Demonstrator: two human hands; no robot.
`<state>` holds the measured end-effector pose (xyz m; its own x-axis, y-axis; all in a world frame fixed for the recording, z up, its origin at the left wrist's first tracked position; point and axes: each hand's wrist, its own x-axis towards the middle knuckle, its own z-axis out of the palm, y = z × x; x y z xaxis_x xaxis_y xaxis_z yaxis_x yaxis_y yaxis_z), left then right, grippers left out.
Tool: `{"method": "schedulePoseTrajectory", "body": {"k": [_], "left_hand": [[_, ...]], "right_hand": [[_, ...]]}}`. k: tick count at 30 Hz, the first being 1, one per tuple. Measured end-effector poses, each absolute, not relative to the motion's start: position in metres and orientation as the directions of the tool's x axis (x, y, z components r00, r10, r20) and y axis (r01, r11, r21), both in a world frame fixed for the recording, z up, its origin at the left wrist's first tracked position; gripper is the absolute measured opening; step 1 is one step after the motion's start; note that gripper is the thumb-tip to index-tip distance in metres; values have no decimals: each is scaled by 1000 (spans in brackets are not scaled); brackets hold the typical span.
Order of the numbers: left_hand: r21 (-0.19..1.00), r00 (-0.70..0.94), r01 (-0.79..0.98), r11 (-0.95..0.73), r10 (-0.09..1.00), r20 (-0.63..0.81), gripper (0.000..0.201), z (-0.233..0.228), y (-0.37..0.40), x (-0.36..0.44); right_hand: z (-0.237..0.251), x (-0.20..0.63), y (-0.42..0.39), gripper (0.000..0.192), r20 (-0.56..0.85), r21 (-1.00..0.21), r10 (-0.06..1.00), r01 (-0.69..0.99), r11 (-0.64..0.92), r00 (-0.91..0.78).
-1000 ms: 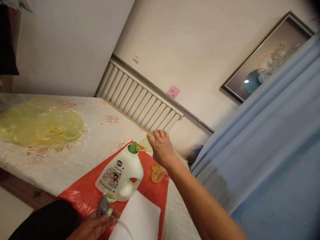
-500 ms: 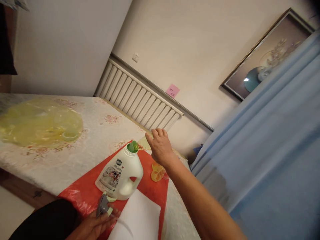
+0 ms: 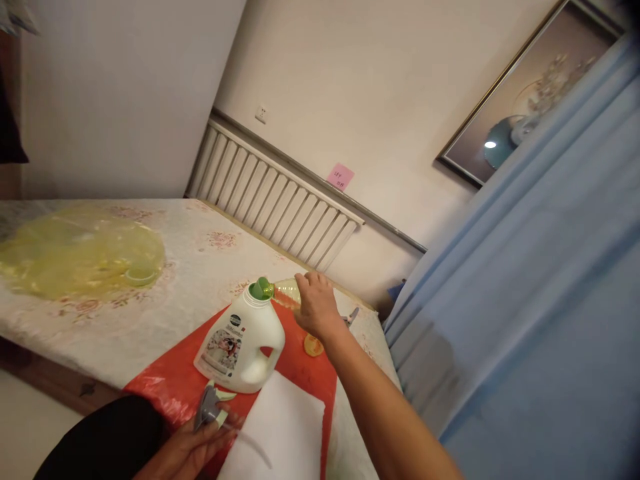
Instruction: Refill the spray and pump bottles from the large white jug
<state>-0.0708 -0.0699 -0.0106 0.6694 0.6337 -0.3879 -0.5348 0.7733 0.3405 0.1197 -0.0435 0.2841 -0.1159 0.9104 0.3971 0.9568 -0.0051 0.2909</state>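
My right hand is closed around a clear yellowish bottle, tipped nearly sideways. Its neck meets the green spout of a large pale-green detergent jug, which stands upright with a printed label facing me. Low in the view, my left hand grips a grey and light-green spray trigger head near the jug's base. A thin dip tube trails from it over a white sheet. Under these lies a red plastic sheet.
An orange piece of fruit or peel lies on the red sheet beyond the jug. A yellow plastic bag with a green ring-shaped cap rests on the flowered tablecloth. Behind are a radiator and a blue curtain.
My right hand has shifted slightly down, and more of the tipped bottle now shows at the spout. The left hand still holds the trigger head. The view has moved a little.
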Motion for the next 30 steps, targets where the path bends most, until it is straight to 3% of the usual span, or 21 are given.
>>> {"method": "schedulePoseTrajectory", "body": {"k": [7, 11, 14, 19, 24, 30], "left_hand": [[517, 724, -467, 717, 646, -242, 23, 19, -82, -75], [627, 713, -440, 643, 675, -192, 19, 54, -86, -73], [685, 681, -445, 577, 714, -159, 23, 88, -87, -69], [759, 619, -508, 407, 786, -8, 33, 143, -84, -55], [784, 526, -574, 237, 840, 130, 34, 185, -85, -41], [782, 498, -607, 146, 836, 231, 28, 208, -89, -24]], "right_hand": [[236, 148, -81, 62, 475, -334, 871, 942, 42, 130], [198, 167, -111, 53, 493, -532, 832, 844, 59, 253], [162, 182, -133, 75, 465, -624, 803, 782, -1, 372], [101, 201, -163, 83, 335, -813, 773, 580, -51, 538], [71, 204, -187, 88, 281, -864, 760, 499, -66, 586], [70, 192, -207, 83, 288, -878, 784, 478, -12, 550]]}}
